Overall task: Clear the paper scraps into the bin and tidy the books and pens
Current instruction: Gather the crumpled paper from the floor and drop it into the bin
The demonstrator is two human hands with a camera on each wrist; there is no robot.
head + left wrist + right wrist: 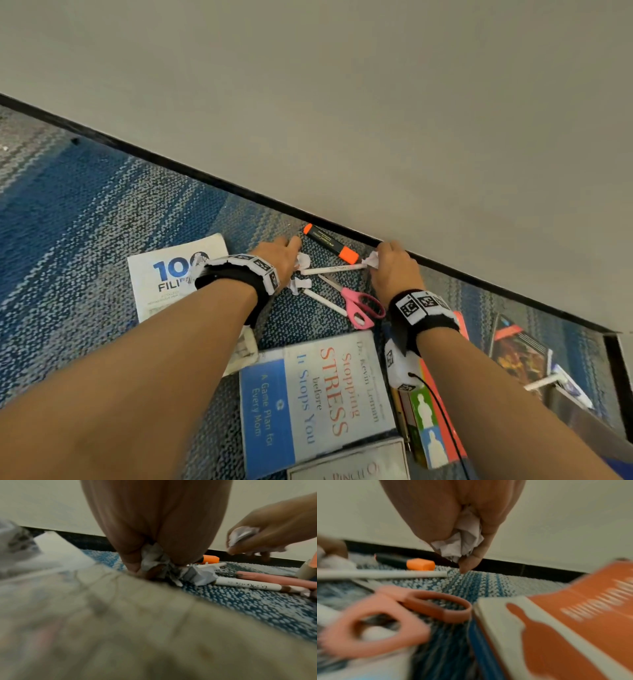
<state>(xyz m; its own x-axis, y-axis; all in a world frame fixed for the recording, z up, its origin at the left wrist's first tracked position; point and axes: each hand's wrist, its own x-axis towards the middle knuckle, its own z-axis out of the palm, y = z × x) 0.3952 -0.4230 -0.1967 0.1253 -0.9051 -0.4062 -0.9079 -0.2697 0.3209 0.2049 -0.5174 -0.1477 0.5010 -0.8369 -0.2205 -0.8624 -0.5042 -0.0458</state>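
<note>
Paper scraps are being gathered off a blue-and-grey woven carpet, amid scattered books and pens. Nearest the camera lies a glossy blue-and-white paperback, with an orange-covered book just beside it on the right. Beyond them rest pink plastic-handled scissors and two slim white pens, one lying under the scissors. The left hand is closed around a crumpled white scrap, fingers curled down onto the carpet; a further folded scrap sits loose just beside it, touching a pen. The right hand grips a soft wad of crumpled paper between thumb and curled fingers, low over the floor. Farthest back, an orange-capped black highlighter lies along the black skirting. The bin cannot be clearly made out. Doing this step well likely means pinching each light, springy scrap fully into the palm, collecting the loose piece without dragging the pens, then carrying both fistfuls to the bin.
</note>
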